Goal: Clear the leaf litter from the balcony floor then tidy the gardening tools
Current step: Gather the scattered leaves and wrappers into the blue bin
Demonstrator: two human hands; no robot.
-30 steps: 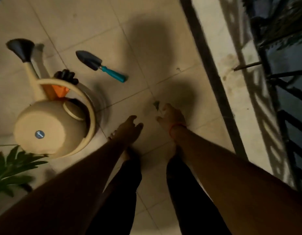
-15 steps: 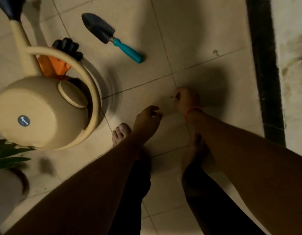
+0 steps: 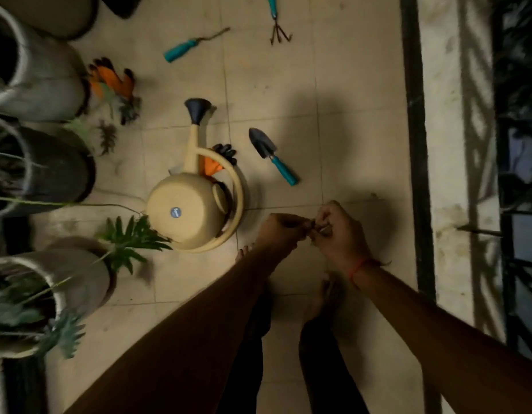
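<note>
A: Where are the person's hands?

B: Both meet above the tiled floor (image 3: 288, 85), just right of the cream watering can (image 3: 190, 210). The left hand (image 3: 281, 230) has its fingers curled, their tips against the right hand (image 3: 338, 231), which is also curled. A small dark scrap of leaf litter (image 3: 315, 228) sits pinched between them; which hand carries most of it cannot be told, since the spot is dim and blurred.

A: And the tools?

B: A trowel (image 3: 272, 155) with a teal handle lies on the tiles beyond the hands, near the can's handle but apart from it. Farther off lie a hand rake (image 3: 278, 25) and another teal-handled tool (image 3: 193, 44). One orange-and-black glove (image 3: 218, 159) is tucked under the can's handle, and a second glove (image 3: 114, 82) lies beside the grey pots (image 3: 44, 82) on the left.

A: Any litter on the floor?

B: A dark dry leaf (image 3: 107, 138) rests by the pots, just below the second glove. A green plant (image 3: 130, 243) leans from a lower pot toward the can.
</note>
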